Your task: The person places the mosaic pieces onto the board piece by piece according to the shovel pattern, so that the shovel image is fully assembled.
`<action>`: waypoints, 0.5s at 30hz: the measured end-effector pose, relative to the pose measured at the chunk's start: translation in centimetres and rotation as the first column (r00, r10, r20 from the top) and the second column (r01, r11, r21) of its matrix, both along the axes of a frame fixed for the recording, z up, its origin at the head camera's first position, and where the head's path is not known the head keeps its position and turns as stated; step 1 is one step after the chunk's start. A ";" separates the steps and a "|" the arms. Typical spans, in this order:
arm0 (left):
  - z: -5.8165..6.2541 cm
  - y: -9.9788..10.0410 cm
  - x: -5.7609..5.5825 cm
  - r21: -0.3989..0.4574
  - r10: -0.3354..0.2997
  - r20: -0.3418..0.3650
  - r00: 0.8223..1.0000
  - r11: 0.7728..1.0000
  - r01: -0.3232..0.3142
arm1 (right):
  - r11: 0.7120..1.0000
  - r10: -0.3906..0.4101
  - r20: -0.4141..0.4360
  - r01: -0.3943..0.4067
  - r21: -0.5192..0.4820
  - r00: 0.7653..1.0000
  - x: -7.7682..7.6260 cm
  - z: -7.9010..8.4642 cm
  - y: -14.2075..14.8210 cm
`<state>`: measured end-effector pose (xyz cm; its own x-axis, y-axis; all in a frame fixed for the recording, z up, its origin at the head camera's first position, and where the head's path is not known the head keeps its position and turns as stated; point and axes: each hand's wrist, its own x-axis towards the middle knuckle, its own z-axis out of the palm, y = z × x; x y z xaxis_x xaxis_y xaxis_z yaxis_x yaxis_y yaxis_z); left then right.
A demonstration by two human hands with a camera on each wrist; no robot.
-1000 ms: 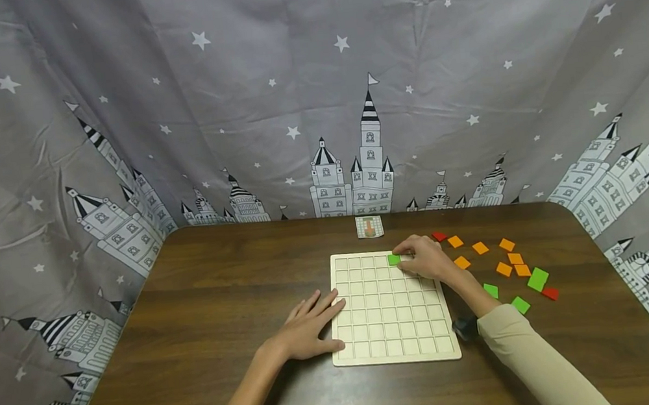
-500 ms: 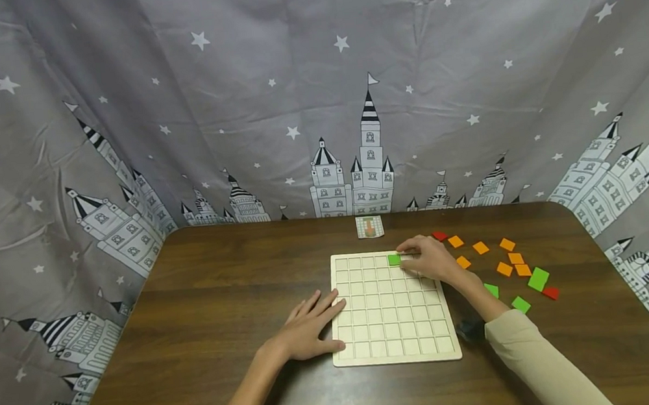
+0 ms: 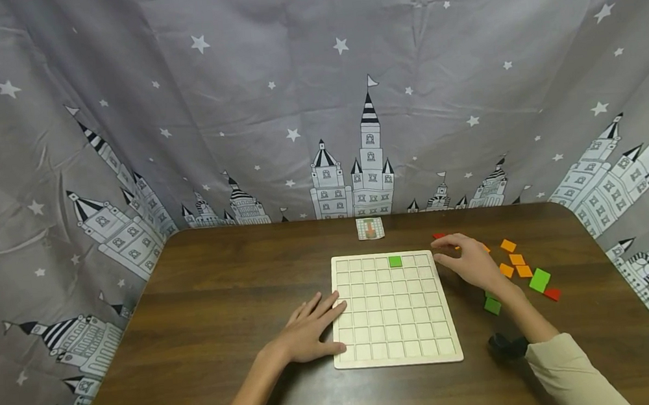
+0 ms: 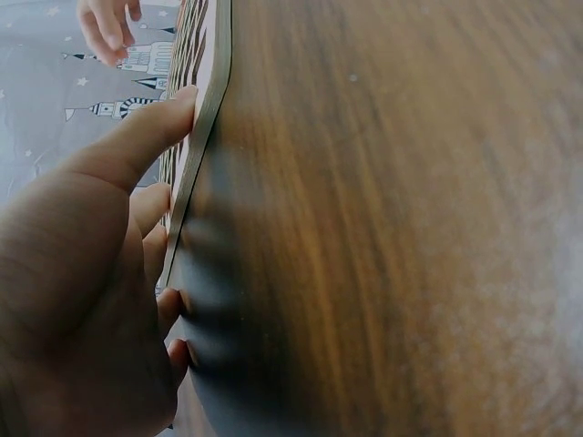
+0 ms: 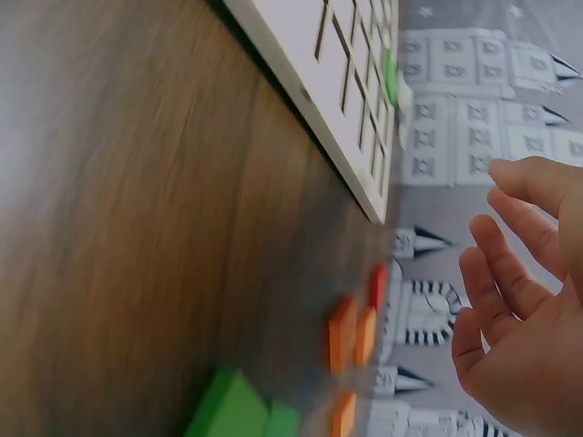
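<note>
My left hand (image 3: 304, 335) rests with spread fingers on the left edge of a pale wooden grid board (image 3: 394, 316); the left wrist view has its thumb (image 4: 155, 132) and fingers at the board's side. One green square tile (image 3: 395, 261) sits in a cell of the board's top row. Just beyond the board's upper right corner is my right hand (image 3: 474, 263), raised over the loose tiles, its fingers loosely bent. Nothing lies between those fingers in the right wrist view. The hand and forearm hide part of the tiles beneath.
Several orange tiles (image 3: 508, 245) lie scattered right of the board. Among them are a large green tile (image 3: 540, 280), a red tile (image 3: 552, 294) and smaller green tiles (image 3: 492, 305). A small printed card (image 3: 370, 229) lies behind the board, near the curtain (image 3: 233, 107).
My right hand has let go of the green tile at the board's top row and moved right, off the board and over the loose tiles. The left hand stays in place.
</note>
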<state>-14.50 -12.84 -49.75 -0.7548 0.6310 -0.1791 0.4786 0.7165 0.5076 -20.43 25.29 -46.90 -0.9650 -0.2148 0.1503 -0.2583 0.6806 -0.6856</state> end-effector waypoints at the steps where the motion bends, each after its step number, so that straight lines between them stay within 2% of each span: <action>1: 0.0 0.0 0.0 0.001 0.000 0.002 1.000 1.000 0.000 | 1.000 -0.017 -0.001 0.017 -0.003 1.000 0.4 0.2 0.5; 12: 0.0 0.0 0.1 0.010 0.000 0.009 1.000 1.000 0.000 | 0.990 -0.133 -0.054 0.135 0.031 0.990 4.4 1.1 5.5; 15: 0.0 0.0 0.0 0.012 0.000 0.008 1.000 1.000 0.000 | 0.987 -0.154 -0.033 0.156 0.032 0.987 5.5 1.0 6.4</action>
